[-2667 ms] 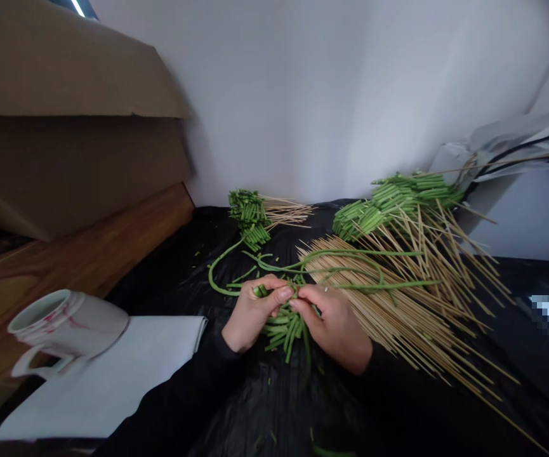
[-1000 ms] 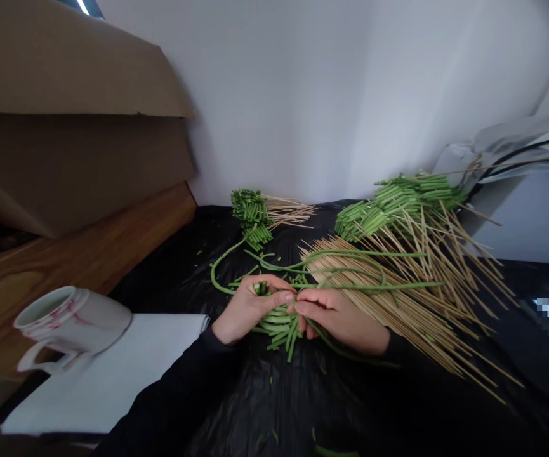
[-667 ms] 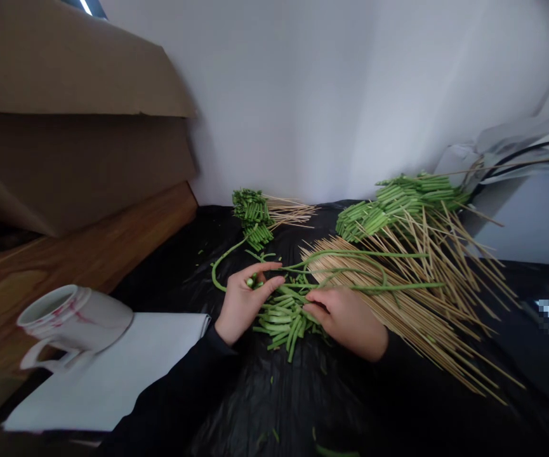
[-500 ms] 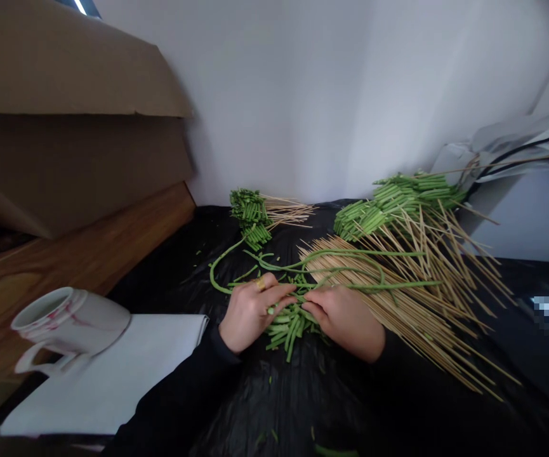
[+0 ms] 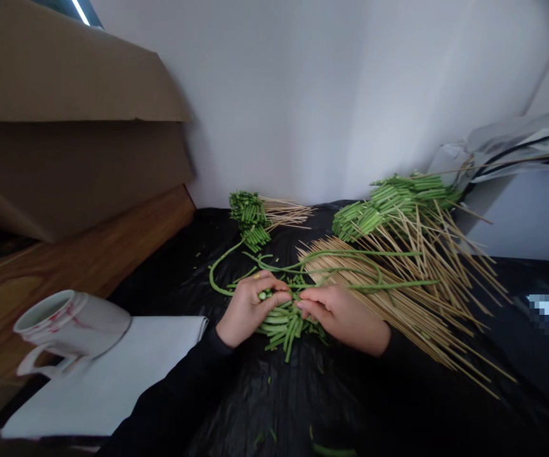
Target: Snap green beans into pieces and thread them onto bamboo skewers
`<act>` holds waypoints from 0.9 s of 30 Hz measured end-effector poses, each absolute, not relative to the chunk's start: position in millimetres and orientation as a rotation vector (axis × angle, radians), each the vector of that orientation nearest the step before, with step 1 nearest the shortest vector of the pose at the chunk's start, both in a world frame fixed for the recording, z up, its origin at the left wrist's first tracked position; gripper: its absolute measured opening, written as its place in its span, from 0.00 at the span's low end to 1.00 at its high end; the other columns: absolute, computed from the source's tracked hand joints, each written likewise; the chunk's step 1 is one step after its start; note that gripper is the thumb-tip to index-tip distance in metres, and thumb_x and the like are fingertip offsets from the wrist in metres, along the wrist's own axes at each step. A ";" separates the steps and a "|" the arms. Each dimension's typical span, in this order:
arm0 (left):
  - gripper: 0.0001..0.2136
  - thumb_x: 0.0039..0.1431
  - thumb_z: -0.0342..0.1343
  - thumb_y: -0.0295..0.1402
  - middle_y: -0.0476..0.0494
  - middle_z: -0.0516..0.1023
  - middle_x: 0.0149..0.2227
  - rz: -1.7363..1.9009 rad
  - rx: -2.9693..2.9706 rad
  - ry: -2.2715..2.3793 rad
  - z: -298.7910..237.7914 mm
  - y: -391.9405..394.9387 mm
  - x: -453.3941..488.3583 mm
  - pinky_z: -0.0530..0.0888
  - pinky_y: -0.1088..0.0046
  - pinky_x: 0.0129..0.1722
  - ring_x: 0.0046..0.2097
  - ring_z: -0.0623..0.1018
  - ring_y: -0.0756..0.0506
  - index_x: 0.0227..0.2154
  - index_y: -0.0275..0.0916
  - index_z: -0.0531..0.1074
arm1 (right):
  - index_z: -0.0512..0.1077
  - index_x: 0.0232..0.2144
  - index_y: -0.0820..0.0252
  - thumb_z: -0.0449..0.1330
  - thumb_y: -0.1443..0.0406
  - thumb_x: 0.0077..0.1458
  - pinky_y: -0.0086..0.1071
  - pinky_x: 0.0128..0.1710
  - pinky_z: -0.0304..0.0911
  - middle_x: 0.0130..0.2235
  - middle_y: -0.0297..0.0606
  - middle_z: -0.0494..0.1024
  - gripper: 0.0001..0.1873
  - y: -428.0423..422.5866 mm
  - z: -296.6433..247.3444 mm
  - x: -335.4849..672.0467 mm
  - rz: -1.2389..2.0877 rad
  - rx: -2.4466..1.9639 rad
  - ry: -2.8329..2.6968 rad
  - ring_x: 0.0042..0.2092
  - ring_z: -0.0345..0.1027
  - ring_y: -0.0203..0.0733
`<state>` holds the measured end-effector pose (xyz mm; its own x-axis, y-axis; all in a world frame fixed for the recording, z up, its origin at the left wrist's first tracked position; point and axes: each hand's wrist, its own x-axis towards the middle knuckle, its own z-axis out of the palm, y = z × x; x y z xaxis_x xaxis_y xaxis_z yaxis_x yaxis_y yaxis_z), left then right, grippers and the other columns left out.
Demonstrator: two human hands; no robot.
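Several cut green bean pieces (image 5: 265, 294) stick out end-on from the curled fingers of my left hand (image 5: 250, 308), which wears a ring. Its thumb and index finger are pinched together toward the right. Facing it, my right hand (image 5: 348, 317) pinches a bit of green bean between thumb and fingertips, almost touching the left fingertips. Below and between both hands lies a loose pile of cut green beans (image 5: 289, 330). Long whole green beans (image 5: 221, 257) curve around behind the hands, some lying across the bamboo skewers (image 5: 398, 311).
Skewered bean bundles lie at the back, a small one (image 5: 248, 212) and a larger one (image 5: 398, 200). Left stands a white mug (image 5: 86, 320) on a folded white sheet (image 5: 160, 343). A cardboard box (image 5: 79, 165) is behind it. Black plastic (image 5: 245, 406) covers the table.
My left fingers have curled further in, and the bean ends in them now show more clearly. My right hand stays close to its earlier place. The camera view has shifted slightly.
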<state>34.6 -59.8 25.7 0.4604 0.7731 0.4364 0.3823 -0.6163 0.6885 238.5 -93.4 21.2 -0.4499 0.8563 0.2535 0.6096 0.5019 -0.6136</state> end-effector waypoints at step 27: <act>0.09 0.55 0.60 0.35 0.57 0.57 0.17 0.961 0.864 0.773 24.7 -53.9 35.5 0.49 0.83 0.13 0.16 0.53 0.58 0.32 0.32 0.74 | 0.65 0.29 0.57 0.47 0.64 0.65 0.30 0.33 0.55 0.30 0.34 0.77 0.13 -95.5 6.4 225.7 0.416 -1.293 -2.159 0.32 0.70 0.38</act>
